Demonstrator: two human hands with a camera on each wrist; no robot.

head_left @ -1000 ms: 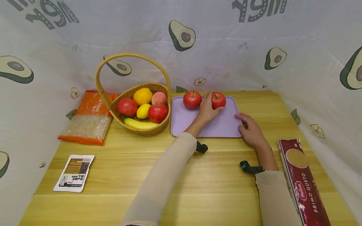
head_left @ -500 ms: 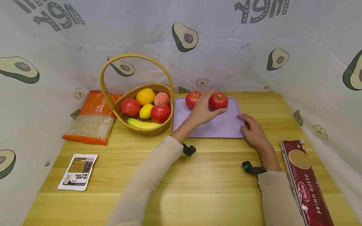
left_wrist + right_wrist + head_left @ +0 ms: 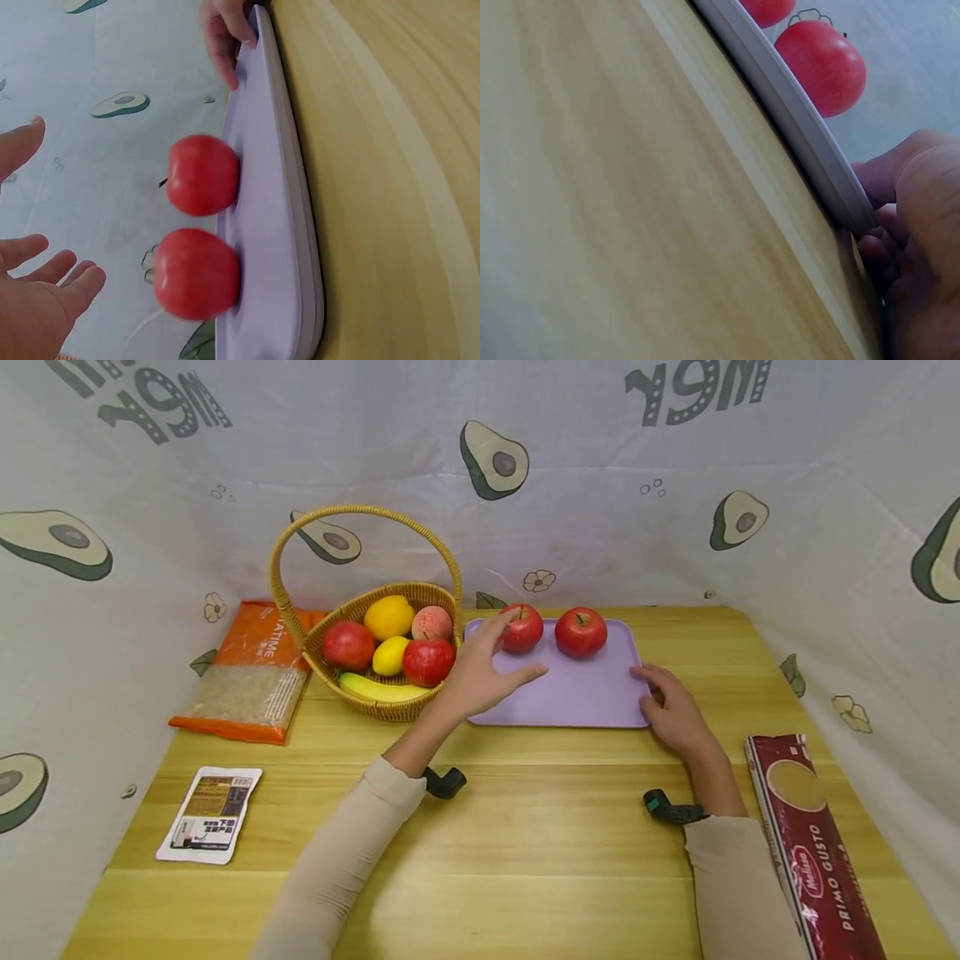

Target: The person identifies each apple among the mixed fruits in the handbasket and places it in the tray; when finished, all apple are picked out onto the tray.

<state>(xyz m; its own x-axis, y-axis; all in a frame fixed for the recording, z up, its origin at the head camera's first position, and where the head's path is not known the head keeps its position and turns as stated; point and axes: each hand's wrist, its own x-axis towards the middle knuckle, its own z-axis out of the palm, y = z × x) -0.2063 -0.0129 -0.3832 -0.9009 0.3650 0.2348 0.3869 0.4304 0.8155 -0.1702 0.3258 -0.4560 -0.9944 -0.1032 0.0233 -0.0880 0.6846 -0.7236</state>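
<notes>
My left hand (image 3: 472, 681) hovers over the left end of a purple tray (image 3: 577, 697), thumb and fingers spread with nothing between them. Two red apples stand side by side at the tray's back: the left apple (image 3: 524, 631), partly behind my left fingertips, and the right apple (image 3: 581, 632). In the left wrist view both apples stand apart from that hand (image 3: 41, 307). My right hand (image 3: 677, 710) holds the tray's right edge. Seen from the right wrist, its thumb (image 3: 885, 176) lies at the rim while the other fingers curl below.
Left of the tray stands a wicker basket (image 3: 401, 712) with a tall handle, holding several fruits, including a banana (image 3: 382, 688). An orange bag (image 3: 251, 672) and a white pouch (image 3: 210, 814) lie farther left. A dark red pasta pack (image 3: 813, 843) lies at right.
My left hand has let go of the right apple and moved left, away from it, past the left apple toward the basket. The right hand stays at the tray's edge.
</notes>
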